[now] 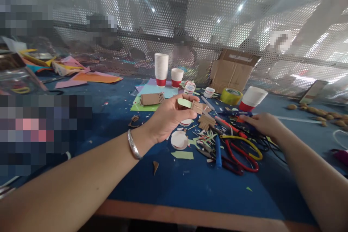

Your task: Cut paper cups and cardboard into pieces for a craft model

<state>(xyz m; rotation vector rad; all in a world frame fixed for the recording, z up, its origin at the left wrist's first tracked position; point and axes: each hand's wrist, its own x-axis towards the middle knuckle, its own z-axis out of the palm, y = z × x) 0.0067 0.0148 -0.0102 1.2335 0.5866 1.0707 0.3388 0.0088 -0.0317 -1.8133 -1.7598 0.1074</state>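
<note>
My left hand (pixel 167 116) is raised over the blue table (pixel 190 185), fingers pinched on a small piece made of light green paper and brown cardboard (pixel 191 105). A silver bracelet sits on that wrist. My right hand (pixel 262 123) rests palm down on the table among tools, its fingers reaching over a red-handled tool (pixel 227 125) and black cables; whether it grips anything is hidden. Red and yellow scissors (pixel 241 152) lie just in front of it. A blue pen (pixel 218 146) lies beside them.
A stack of paper cups (pixel 161 69), single red-and-white cups (pixel 177 77), a tipped cup (pixel 252 98), yellow tape (pixel 231 96) and a cardboard box (pixel 232 69) stand behind. Paper scraps, a cardboard strip (pixel 152 99) and coloured sheets (pixel 92 77) litter the table. A perforated screen closes the back.
</note>
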